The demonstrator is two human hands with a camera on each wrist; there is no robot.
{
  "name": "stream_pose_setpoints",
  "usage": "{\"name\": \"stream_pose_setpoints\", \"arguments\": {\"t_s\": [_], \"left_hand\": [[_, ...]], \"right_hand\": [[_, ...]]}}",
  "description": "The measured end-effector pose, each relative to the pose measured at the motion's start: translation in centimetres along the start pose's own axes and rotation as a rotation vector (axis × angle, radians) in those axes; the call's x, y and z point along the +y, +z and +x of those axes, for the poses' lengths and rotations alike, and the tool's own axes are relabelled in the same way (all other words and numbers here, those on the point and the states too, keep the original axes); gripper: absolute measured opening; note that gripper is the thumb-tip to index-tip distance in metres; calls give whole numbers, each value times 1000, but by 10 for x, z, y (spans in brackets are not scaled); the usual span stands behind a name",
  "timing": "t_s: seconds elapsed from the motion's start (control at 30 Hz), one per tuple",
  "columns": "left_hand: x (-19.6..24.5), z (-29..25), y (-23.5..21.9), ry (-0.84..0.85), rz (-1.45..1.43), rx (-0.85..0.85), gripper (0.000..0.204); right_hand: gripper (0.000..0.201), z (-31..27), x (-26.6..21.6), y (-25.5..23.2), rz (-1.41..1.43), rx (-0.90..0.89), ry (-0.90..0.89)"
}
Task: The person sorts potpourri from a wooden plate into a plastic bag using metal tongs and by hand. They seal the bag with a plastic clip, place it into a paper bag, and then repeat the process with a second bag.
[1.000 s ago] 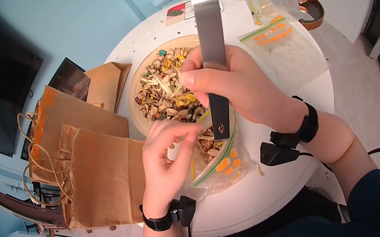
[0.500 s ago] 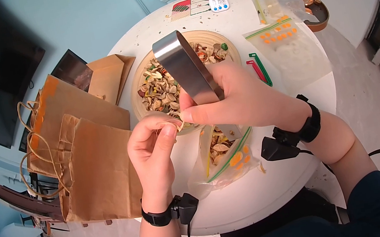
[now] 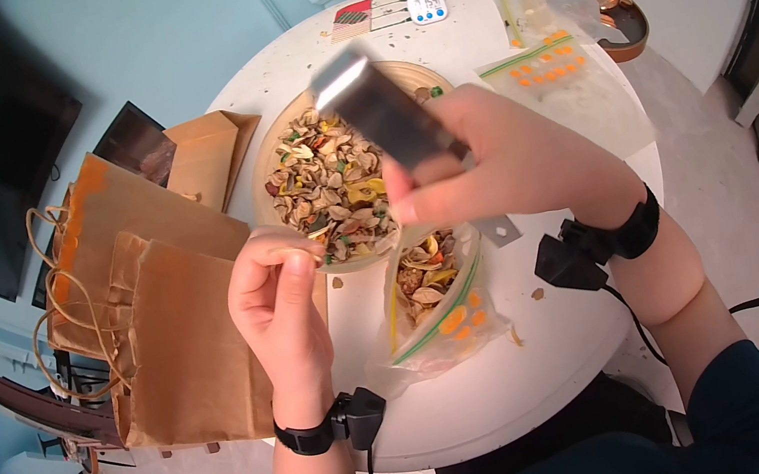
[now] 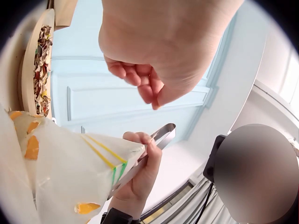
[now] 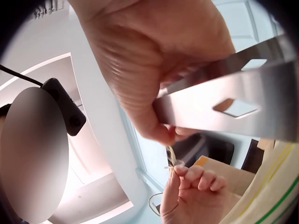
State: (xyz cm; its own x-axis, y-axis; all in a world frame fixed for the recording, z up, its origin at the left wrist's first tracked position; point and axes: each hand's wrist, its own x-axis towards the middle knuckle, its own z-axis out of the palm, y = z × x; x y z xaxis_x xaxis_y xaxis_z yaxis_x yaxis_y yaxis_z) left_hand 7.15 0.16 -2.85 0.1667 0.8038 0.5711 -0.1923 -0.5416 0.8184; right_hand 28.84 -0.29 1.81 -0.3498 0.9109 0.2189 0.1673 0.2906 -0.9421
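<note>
My left hand (image 3: 280,305) pinches a small pale dried scrap (image 3: 309,250) between thumb and forefinger, left of the zip bag. My right hand (image 3: 507,154) grips bent metal tongs (image 3: 388,114), their closed bend pointing up and away; the diamond-holed ends (image 5: 236,108) stand apart in the right wrist view. Its fingertips are right over the mouth of the clear zip bag (image 3: 431,355), which stands open with dried petals (image 3: 424,280) inside. A thin pale strand (image 5: 172,154) shows between both hands' fingertips in the right wrist view. Behind lies a round wooden tray (image 3: 262,171) heaped with potpourri (image 3: 329,180).
Brown paper bags (image 3: 195,341) crowd the table's left side. On the right lies another zip bag (image 3: 570,107) with orange marks. A white timer (image 3: 426,7) and a patterned card (image 3: 351,19) sit at the back. Behind them is a brown-rimmed tray (image 3: 639,39). Crumbs dot the white table (image 3: 568,326).
The tongs have swung from upright over the bag to tilted up-left. The hands came together at a pale scrap, then moved apart; the left drew back left with a small piece.
</note>
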Motion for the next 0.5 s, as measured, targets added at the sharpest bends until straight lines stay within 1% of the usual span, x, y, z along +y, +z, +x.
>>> {"name": "stream_pose_setpoints", "arguments": {"t_s": [0.03, 0.07, 0.13, 0.17, 0.2, 0.23, 0.27, 0.3, 0.37, 0.4, 0.43, 0.47, 0.5], "left_hand": [[1, 0, 1, -47, 50, -82, 13], [1, 0, -5, -102, 45, -182, 5], [4, -2, -5, -258, 236, -302, 3], [5, -2, -4, -257, 227, -303, 3], [6, -1, -3, -193, 372, -393, 2], [7, 0, -2, -126, 520, -482, 3], [9, 1, -2, -124, 515, -481, 3], [10, 2, -2, -119, 558, -505, 5], [10, 3, -3, -107, 598, -526, 7], [9, 3, -5, -119, 586, -535, 12], [7, 3, -6, -130, 573, -543, 21], [6, 2, -7, -121, 565, -537, 21], [3, 1, -7, -175, 452, -445, 17]], "right_hand": [[28, -1, 3, -3, -195, -94, 44], [28, -4, 3, -4, -199, -90, 54], [32, -6, 4, -7, -366, -201, 109], [33, -7, 6, -9, -374, -235, 104], [33, -8, 5, -10, -380, -233, 109], [32, -8, 5, -11, -369, -184, 73], [32, -8, 4, -11, -358, -136, 36], [32, -6, 3, -11, -364, -136, 37], [35, 0, 3, -13, -5, 55, 6], [35, 5, 8, -15, -15, 55, 4], [31, 12, 19, -18, 299, 182, -72], [28, 18, 28, -20, 613, 306, -148], [38, 23, 32, -22, 734, 387, -140]]}}
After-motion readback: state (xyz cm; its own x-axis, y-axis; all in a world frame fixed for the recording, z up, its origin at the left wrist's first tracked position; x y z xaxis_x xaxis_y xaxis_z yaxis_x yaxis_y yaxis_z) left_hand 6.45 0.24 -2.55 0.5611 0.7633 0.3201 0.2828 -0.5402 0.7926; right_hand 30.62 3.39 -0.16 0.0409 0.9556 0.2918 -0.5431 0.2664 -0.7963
